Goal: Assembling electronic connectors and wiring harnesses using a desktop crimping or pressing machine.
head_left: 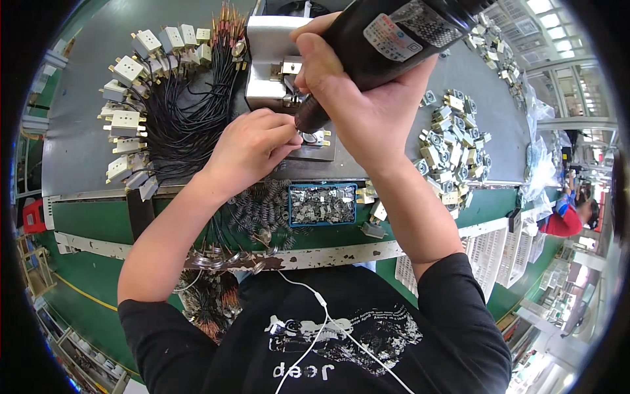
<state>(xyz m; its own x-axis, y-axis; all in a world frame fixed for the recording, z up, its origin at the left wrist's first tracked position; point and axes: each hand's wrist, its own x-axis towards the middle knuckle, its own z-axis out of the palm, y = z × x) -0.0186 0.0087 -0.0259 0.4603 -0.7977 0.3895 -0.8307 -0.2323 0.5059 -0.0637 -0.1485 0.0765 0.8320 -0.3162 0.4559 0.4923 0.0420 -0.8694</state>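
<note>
My right hand (pixel 357 98) is wrapped around a black electric screwdriver (pixel 387 49), which slants down to the left. Its tapered nose points at a small white part with brass pins (pixel 316 137), lying on a dark metal block (pixel 315 153). My left hand (pixel 256 141) is closed, thumb and forefinger pinched beside the nose at the part's left edge. What sits between those fingertips is hidden. Just beyond, a silver metal fixture (pixel 268 75) stands on the bench, with another small part (pixel 291 67) in it.
White connector blocks (pixel 126 123) with black cables (pixel 184 125) fan out on the left. Loose white and grey parts (pixel 453 144) are heaped at the right. Along the front edge lie a blue tray (pixel 290 209) of small metal pieces and coiled springs (pixel 262 203). A person in red (pixel 564 220) is far right.
</note>
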